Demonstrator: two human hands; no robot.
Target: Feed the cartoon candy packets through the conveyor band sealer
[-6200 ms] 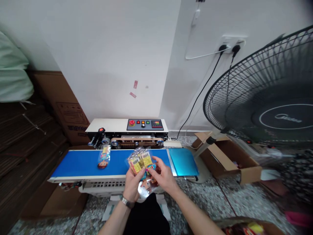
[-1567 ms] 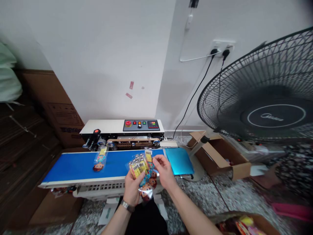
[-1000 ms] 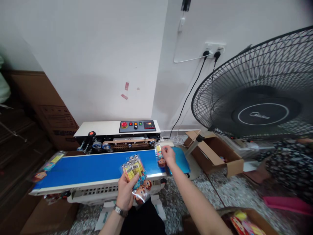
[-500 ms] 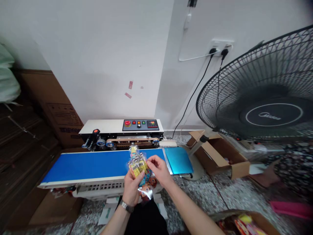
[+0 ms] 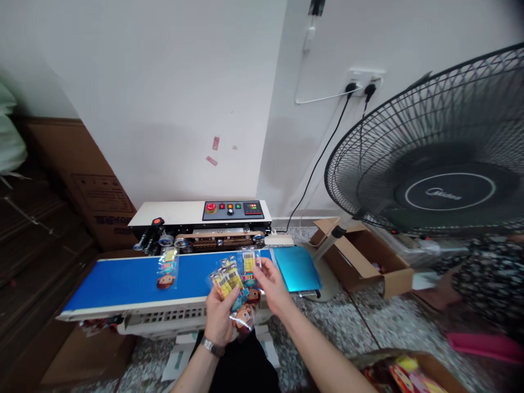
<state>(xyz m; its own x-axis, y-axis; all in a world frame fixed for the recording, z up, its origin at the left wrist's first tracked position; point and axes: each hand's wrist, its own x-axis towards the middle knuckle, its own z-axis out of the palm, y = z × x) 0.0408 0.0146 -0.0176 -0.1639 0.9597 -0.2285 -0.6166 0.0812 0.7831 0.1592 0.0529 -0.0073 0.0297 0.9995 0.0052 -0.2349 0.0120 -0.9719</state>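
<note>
- Seen from above, a person's two bare hands meet over the near edge of a long blue conveyor belt [image 5: 123, 284], in front of a white machine [image 5: 174, 213] with a control panel [image 5: 233, 210].
- The left hand [image 5: 219, 316], a watch [image 5: 213, 346] at its wrist, grasps a fanned stack of clear packets [image 5: 227, 285], thumb on top. The packets hold yellow barcoded cards and cartoon faces; the stack's far end leans left.
- The right hand [image 5: 270, 281] pinches one single packet [image 5: 249, 262] by its right edge, between thumb and fingers.
- This single packet lies just left of the right hand's fingertips, so that hand is nearer; the left hand is lower and further left.
- Its long axis points away from the person, towards the machine, nearly square to the belt's length. The barcode end is the far end.
- Its near part meets the stack's right side; whether it is wholly free of the stack, or touches the belt, I cannot tell.
- Well to the left, another packet [image 5: 167, 270] lies alone on the belt, also lengthwise towards the machine, its face end nearer the person.
- Just right of the right hand is a shiny teal plate [image 5: 298, 270] at the belt's end.
</note>
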